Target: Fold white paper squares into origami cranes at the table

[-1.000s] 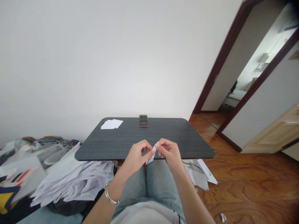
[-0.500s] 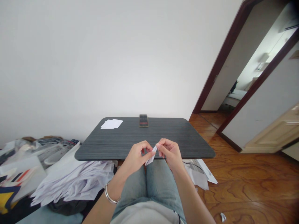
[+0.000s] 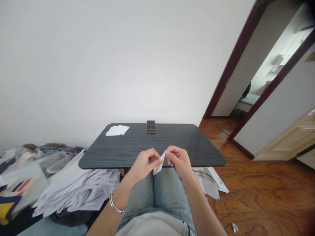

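A small piece of folded white paper (image 3: 158, 167) is held between my two hands, over the near edge of the dark table (image 3: 118, 150). My left hand (image 3: 147, 164) pinches its left side between thumb and fingers. At the paper's upper tip, the thumb and index finger of my right hand (image 3: 178, 159) are pressed together on it. The paper has a narrow, pointed shape with slanting creases. My fingers cover part of it.
Several white paper sheets (image 3: 117, 130) lie at the table's back left. A phone (image 3: 151, 127) leans upright at the back middle. Heaped white cloth or paper (image 3: 81, 190) lies left of the table. A paper scrap (image 3: 234, 227) is on the wooden floor (image 3: 265, 196).
The folded paper has turned slightly between my fingers and shows a bit more of its face. Both hands stay in nearly the same place.
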The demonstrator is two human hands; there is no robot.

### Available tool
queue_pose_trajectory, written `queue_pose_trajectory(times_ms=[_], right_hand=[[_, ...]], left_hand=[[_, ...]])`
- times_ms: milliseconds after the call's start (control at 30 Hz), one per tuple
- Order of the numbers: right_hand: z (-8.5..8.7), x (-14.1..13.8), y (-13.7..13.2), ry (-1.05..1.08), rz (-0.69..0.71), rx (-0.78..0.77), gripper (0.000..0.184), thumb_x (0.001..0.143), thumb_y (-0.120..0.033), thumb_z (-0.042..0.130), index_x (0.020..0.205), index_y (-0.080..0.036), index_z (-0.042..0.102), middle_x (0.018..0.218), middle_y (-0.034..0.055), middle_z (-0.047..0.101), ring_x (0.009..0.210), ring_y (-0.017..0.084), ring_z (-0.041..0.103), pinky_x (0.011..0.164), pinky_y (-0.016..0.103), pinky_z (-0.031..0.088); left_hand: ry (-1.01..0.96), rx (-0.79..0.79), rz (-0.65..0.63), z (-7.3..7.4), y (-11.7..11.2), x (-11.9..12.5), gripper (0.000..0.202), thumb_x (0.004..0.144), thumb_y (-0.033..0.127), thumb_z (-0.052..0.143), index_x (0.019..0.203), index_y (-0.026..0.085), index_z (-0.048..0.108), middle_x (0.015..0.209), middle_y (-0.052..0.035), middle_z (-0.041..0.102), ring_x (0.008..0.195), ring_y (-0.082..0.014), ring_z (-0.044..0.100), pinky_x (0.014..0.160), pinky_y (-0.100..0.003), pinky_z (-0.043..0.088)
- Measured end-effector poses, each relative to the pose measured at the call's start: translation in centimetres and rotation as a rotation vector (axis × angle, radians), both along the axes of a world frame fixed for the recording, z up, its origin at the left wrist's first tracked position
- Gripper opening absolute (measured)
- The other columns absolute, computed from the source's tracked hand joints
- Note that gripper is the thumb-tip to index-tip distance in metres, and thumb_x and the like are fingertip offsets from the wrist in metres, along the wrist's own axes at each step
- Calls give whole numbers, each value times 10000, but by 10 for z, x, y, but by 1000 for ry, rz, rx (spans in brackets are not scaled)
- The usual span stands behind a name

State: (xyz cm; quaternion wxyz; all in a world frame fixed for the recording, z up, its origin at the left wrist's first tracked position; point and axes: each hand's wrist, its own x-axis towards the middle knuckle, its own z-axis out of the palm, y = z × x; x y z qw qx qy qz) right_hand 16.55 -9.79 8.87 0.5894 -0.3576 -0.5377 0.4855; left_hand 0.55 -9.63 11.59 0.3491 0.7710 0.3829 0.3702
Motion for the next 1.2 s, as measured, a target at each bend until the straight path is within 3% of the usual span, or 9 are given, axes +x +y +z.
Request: queue_pose_trajectory(times_ms=[367, 633, 800, 967, 1200], right_hand=[[-2, 0, 4, -20, -4, 16, 205, 714, -337, 662, 634, -165, 583, 439, -61, 453, 369, 53, 351, 353, 177, 237], [-2, -7, 3, -15, -44, 9, 202, 711, -337, 657, 635, -161, 592, 414, -63, 460, 348, 53, 353, 353, 184, 242], [-4, -2, 4, -19, 2, 21, 245, 767, -359, 594, 634, -154, 613, 456, -39, 488, 364, 51, 363, 343, 176, 251], [-6, 1, 6, -47, 20, -10, 169, 714, -328, 654, 691, -161, 640, 444, -49, 486, 366, 54, 361, 337, 169, 241], [-2, 0, 3, -71, 4, 16, 194, 698, -295, 664, 593, -160, 573, 463, -50, 494, 375, 47, 349, 361, 179, 242]], left_hand=[[20, 7, 11, -2, 2, 3, 127, 760, 241, 590, 665, 157, 597, 678, -14, 590, 605, -122, 499, 568, -225, 367], [-10, 89, 109, -1, 1, 12, 198, 805, 247, 537, 634, 158, 584, 689, -14, 562, 651, -130, 502, 601, -238, 362], [-51, 89, 78, 1, 2, 12, 183, 797, 222, 555, 633, 150, 593, 700, -10, 566, 679, -126, 518, 629, -234, 361], [-57, 71, 44, 1, 3, 10, 208, 806, 218, 545, 613, 146, 572, 689, -3, 556, 677, -120, 518, 640, -229, 361], [-37, 84, 15, -1, 4, 11, 228, 810, 265, 551, 619, 145, 587, 687, -3, 543, 675, -120, 509, 648, -229, 363]])
